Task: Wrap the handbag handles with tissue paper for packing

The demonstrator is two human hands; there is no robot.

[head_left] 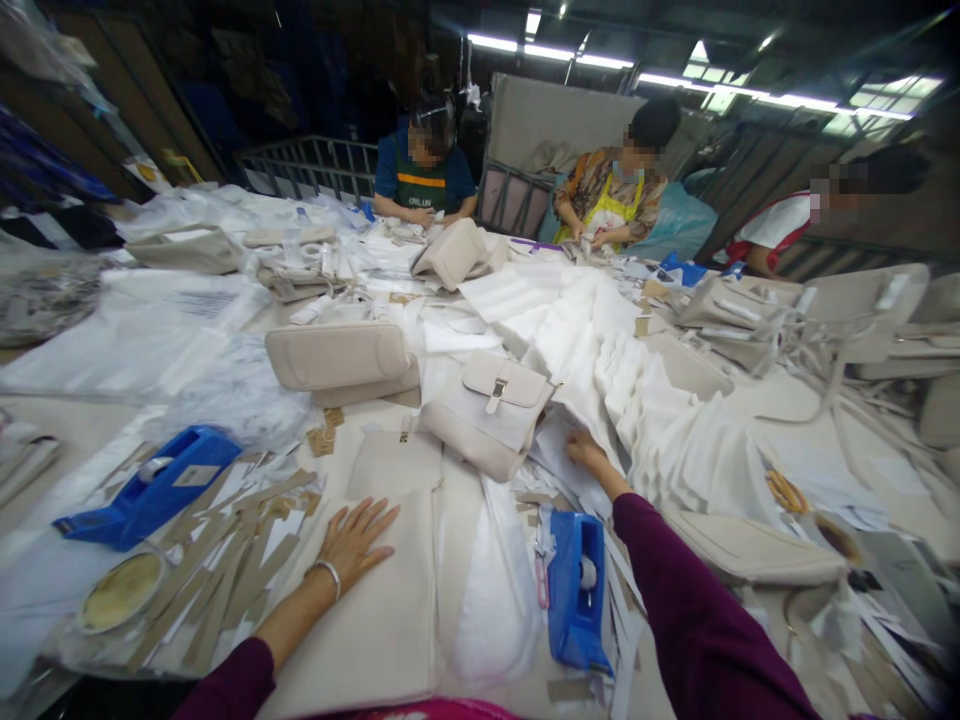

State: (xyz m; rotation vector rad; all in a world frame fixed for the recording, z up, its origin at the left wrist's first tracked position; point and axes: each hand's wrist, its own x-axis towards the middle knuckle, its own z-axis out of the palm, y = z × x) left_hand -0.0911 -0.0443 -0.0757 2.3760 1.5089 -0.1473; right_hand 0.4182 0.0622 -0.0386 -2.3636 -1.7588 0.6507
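Observation:
My left hand [352, 545] lies flat with its fingers spread on a large beige bag [382, 610], which rests on the table close to me. Further off, my right hand [589, 452] reaches in among white sheets [555, 447]. Its fingers are bent together at a sheet, and their tips are partly hidden. Just left of that hand a small beige handbag [499, 410] with a flap and a metal clasp leans on its side. A blue tape dispenser [577, 590] stands below my right forearm.
Another blue tape dispenser [154, 485] sits at the left, beside loose card strips [225, 560] and a round tin [122, 592]. Wavy white foam sheets [637, 400] spread right of centre. More beige bags [337, 358] cover the table. Several co-workers [424, 175] are across it.

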